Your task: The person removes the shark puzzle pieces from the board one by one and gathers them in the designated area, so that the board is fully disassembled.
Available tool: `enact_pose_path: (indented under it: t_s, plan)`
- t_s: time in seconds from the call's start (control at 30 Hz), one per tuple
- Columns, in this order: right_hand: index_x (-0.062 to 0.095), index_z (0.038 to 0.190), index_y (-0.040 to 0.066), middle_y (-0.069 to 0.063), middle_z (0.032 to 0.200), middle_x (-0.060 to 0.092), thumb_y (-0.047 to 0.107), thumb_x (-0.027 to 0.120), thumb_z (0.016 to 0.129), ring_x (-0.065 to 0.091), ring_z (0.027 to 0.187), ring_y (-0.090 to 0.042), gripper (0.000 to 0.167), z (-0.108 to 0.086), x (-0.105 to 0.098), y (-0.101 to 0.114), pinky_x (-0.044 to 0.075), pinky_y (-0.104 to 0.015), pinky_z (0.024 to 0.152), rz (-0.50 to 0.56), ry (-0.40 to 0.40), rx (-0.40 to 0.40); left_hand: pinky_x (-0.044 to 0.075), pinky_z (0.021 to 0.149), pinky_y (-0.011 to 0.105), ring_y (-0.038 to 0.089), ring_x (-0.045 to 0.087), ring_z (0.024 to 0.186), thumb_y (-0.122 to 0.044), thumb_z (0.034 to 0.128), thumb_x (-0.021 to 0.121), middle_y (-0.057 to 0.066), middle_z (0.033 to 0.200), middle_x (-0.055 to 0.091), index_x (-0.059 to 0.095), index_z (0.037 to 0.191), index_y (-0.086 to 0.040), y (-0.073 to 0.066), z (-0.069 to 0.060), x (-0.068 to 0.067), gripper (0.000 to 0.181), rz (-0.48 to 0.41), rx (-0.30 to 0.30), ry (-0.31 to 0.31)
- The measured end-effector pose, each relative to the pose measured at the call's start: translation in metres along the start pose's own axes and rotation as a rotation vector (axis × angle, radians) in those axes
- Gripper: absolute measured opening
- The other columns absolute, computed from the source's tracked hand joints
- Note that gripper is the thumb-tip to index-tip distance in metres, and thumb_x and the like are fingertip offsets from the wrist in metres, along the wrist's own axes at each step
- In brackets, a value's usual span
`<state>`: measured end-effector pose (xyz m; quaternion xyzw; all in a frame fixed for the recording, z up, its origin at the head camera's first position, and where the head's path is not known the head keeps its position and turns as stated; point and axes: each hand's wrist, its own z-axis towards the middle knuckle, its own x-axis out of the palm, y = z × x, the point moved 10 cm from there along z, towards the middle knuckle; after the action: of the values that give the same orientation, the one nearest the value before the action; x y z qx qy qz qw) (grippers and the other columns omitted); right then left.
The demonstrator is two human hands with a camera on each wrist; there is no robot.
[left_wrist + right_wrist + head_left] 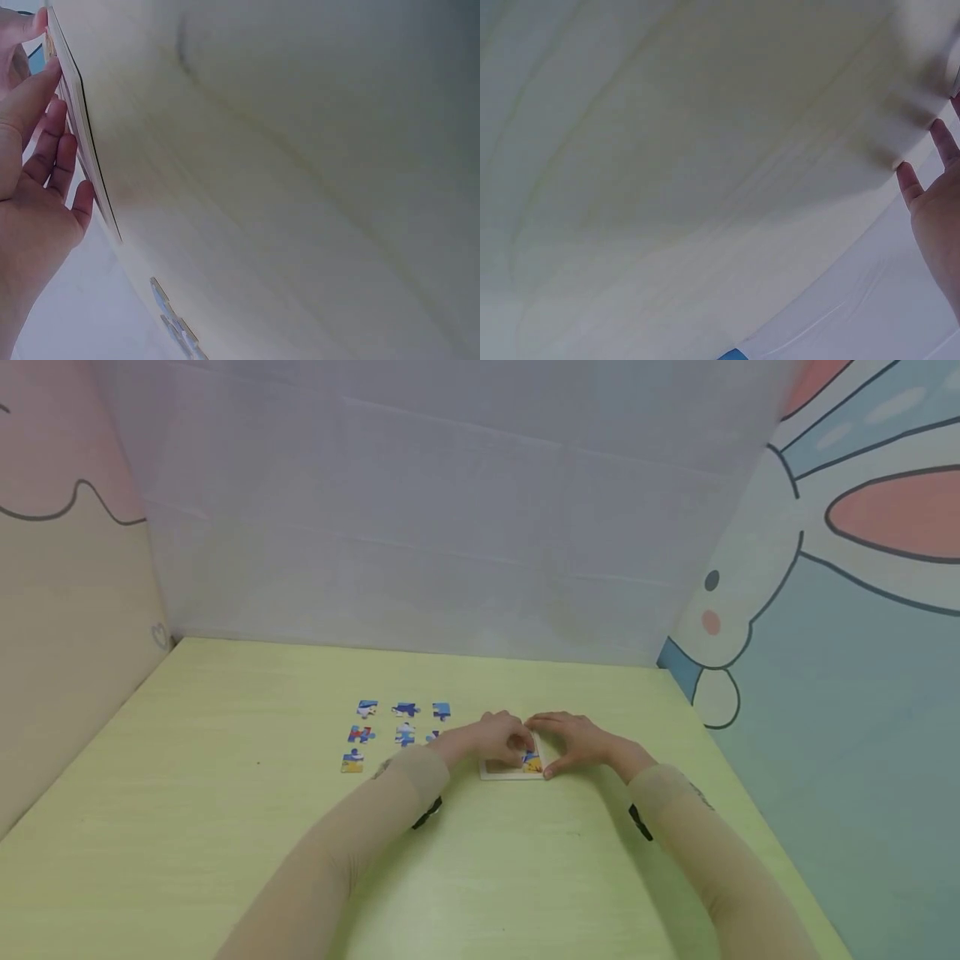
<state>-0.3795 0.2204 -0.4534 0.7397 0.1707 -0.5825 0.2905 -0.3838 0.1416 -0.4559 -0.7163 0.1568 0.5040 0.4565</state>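
Note:
A shallow puzzle tray (513, 777) with a light rim and brown base lies on the table. In its near right corner shows a blue and yellow puzzle piece (532, 763). My left hand (498, 735) reaches over the tray, thumb and index finger at this piece's upper left side. The left wrist view shows the left hand (37, 157) at the tray's edge (86, 124), its other fingers loosely bent. My right hand (581, 742) holds the tray's right side, thumb at the near corner, fingers at the far one. In the right wrist view, the right hand (939, 195) is partly cut off.
Loose puzzle pieces lie in rows left of the tray, among them a blue piece (441, 710), a red and blue one (362, 735) and a yellow and blue one (352, 762). My left arm hides part of that area. Walls (405, 527) enclose the table's back and sides.

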Motion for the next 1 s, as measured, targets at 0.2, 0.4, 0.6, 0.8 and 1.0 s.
enact_pose_path:
  t_s: [0.2,0.4,0.6,0.8,1.0]
  plan:
    - [0.039,0.144,0.011,-0.012,0.149,0.035,0.058,0.072,0.072,0.029,0.138,-0.033,0.092,0.001,0.001,-0.001,0.026,-0.062,0.102,0.009,0.003,0.011,0.025,0.101,0.045,0.005,0.054,0.093,-0.019,0.0795,0.074,-0.016,0.09,0.063,0.064,0.101,-0.025,0.004,0.005,0.0,0.024,-0.066,-0.001,-0.032]
    - [0.039,0.144,0.012,-0.012,0.149,0.035,0.059,0.072,0.071,0.03,0.137,-0.034,0.092,0.002,0.0,-0.002,0.025,-0.063,0.102,0.007,0.005,0.023,0.026,0.099,0.046,0.004,0.054,0.081,-0.02,0.0793,0.075,-0.014,0.08,0.061,0.062,0.096,-0.025,0.004,0.004,-0.002,0.021,-0.058,0.005,-0.05]
    - [0.038,0.144,0.013,-0.012,0.149,0.035,0.059,0.072,0.071,0.031,0.137,-0.035,0.093,0.003,0.003,-0.002,0.027,-0.063,0.101,0.001,0.009,0.01,0.024,0.103,0.047,0.004,0.055,0.084,-0.021,0.0788,0.074,-0.015,0.084,0.062,0.062,0.097,-0.022,0.002,-0.002,-0.009,0.022,-0.051,0.008,-0.053]
    - [0.04,0.143,0.012,-0.012,0.149,0.036,0.057,0.073,0.071,0.032,0.136,-0.034,0.091,0.005,0.002,-0.001,0.028,-0.062,0.101,-0.002,0.004,0.001,0.024,0.104,0.048,0.005,0.055,0.088,-0.021,0.0807,0.071,-0.015,0.089,0.061,0.062,0.1,-0.022,0.004,-0.012,-0.021,0.022,-0.046,0.008,-0.065]
    - [0.038,0.144,0.013,-0.012,0.149,0.035,0.058,0.072,0.072,0.031,0.137,-0.034,0.092,0.003,0.002,-0.003,0.028,-0.063,0.1,-0.013,0.022,0.016,0.029,0.099,0.045,0.007,0.054,0.088,-0.024,0.0843,0.07,-0.013,0.09,0.061,0.062,0.101,-0.021,0.002,-0.024,-0.032,0.019,-0.062,0.035,-0.058]
